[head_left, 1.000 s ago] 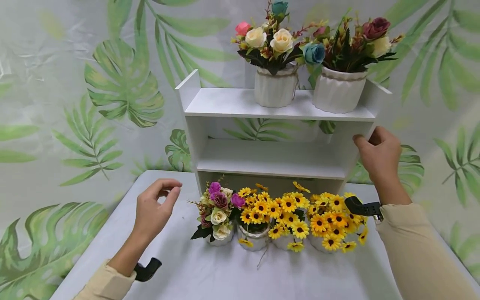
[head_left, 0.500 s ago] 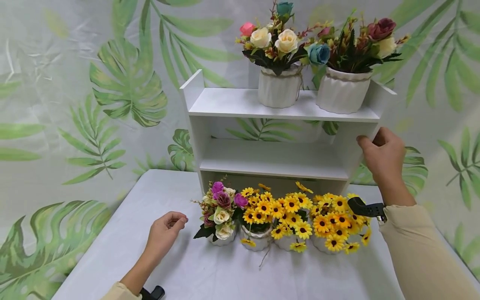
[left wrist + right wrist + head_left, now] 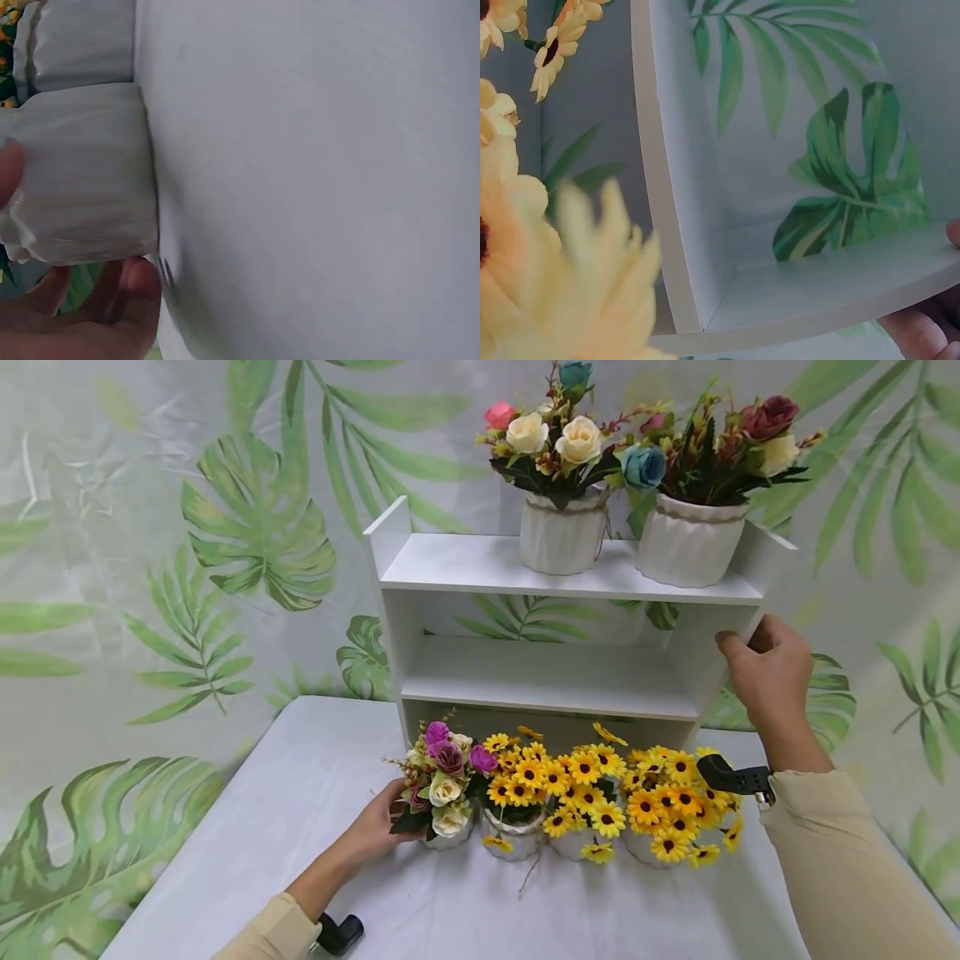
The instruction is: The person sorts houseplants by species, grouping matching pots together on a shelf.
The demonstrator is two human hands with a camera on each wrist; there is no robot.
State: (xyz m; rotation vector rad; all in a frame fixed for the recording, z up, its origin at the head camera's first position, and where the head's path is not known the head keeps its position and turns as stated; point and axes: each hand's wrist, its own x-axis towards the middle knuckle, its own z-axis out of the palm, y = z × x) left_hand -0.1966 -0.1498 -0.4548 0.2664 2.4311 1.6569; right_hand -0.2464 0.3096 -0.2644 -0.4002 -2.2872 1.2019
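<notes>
Left hand (image 3: 372,833) grips our rose pot (image 3: 82,172) at the table (image 3: 300,777) row's left end; right hand (image 3: 765,681) holds the shelf (image 3: 555,578) side. Risk, we judge: lifting w/ a loose grip could snag the next sunflowers (image 3: 517,781) & tip them.

No readable text, label, brand, number or sign is seen in any view; the white shelf unit (image 3: 555,610), the ribbed white pots (image 3: 561,537) and the leaf-printed backdrop (image 3: 225,527) are unmarked.

Two rose pots (image 3: 562,531) up top, perhaps artificial
</notes>
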